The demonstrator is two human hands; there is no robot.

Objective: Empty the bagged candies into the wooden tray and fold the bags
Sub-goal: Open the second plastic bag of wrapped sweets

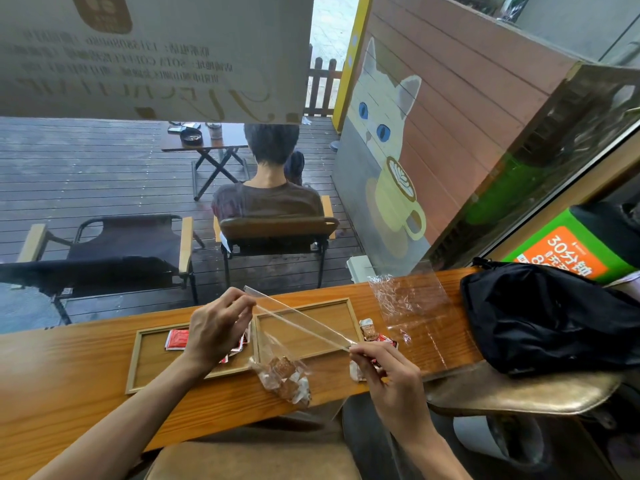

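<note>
Both forearms reach forward from the bottom edge over a wooden counter [52, 368]. On the far side, the left hand [216, 329] is raised above the wooden tray [304, 304], knuckles toward the camera, its fingertips pinching one upper corner of a clear plastic bag [277, 341]. Nearer the body, the right hand [388, 372] is lower, wrist bent, thumb and forefinger pinching the opposite end of the bag's mouth, so the sealed strip is stretched taut in a diagonal line between the two hands. Below that strip the bag hangs down, and its bottom, full of brown and white wrapped candies [285, 377], rests at the counter's near edge, just in front of the tray's middle divider.

Red wrapped candies [176, 339] lie in the tray's left compartment, partly hidden behind the left hand. A few more wrapped candies [369, 329] sit on the counter just right of the tray. Farther right, an empty clear bag [408, 299] lies flat on the counter, beside a black bag [550, 317].
</note>
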